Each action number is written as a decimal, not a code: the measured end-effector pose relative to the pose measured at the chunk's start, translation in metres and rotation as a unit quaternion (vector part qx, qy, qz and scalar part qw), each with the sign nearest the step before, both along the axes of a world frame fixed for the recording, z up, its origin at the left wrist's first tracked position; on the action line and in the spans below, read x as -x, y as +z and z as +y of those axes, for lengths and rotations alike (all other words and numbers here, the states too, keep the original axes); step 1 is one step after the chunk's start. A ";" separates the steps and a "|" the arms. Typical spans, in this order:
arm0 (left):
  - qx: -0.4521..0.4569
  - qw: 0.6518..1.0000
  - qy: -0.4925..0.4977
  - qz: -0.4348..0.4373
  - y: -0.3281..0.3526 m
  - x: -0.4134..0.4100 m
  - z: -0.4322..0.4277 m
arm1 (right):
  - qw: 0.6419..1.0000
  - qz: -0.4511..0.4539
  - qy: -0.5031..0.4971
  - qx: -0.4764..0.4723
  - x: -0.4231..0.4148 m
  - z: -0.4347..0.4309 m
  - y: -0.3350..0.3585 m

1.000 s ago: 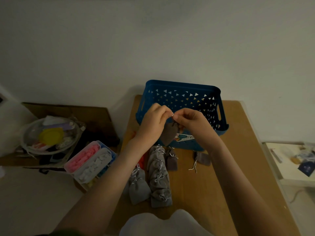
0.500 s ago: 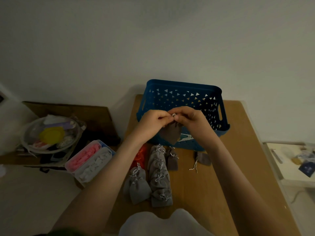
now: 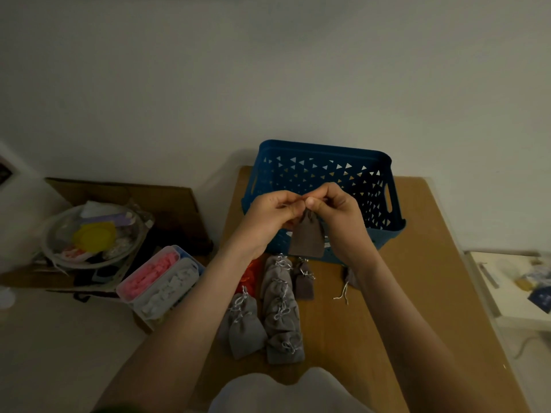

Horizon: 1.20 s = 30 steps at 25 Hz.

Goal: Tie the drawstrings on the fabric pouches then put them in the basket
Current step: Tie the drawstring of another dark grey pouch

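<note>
A small grey fabric pouch (image 3: 307, 238) hangs in the air in front of the blue plastic basket (image 3: 328, 171). My left hand (image 3: 268, 216) and my right hand (image 3: 337, 216) meet above it, fingertips pinching the drawstrings at its neck. Several grey pouches with tied silver strings (image 3: 280, 311) lie in a row on the wooden table (image 3: 417, 293) below my hands. Another grey pouch (image 3: 349, 277) with loose strings lies by my right wrist. An orange pouch (image 3: 249, 274) peeks out by my left forearm.
Left of the table, a clear box of pink and white pieces (image 3: 161, 281) and a round bowl of oddments (image 3: 92, 234) sit on a cardboard box. A white shelf with small items (image 3: 512, 287) stands at the right.
Both hands have dropped slightly and drawn closer together at the pouch's neck; the pouch now hangs lower and straighter in front of the basket.
</note>
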<state>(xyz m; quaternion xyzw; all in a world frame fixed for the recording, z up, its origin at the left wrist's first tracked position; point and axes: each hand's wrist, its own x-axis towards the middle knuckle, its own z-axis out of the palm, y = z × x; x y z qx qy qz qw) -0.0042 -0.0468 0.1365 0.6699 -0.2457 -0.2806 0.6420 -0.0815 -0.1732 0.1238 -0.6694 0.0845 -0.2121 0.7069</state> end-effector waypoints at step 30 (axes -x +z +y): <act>0.117 0.991 0.067 0.022 0.007 0.009 -0.011 | 0.963 0.136 0.041 0.228 0.006 -0.015 0.031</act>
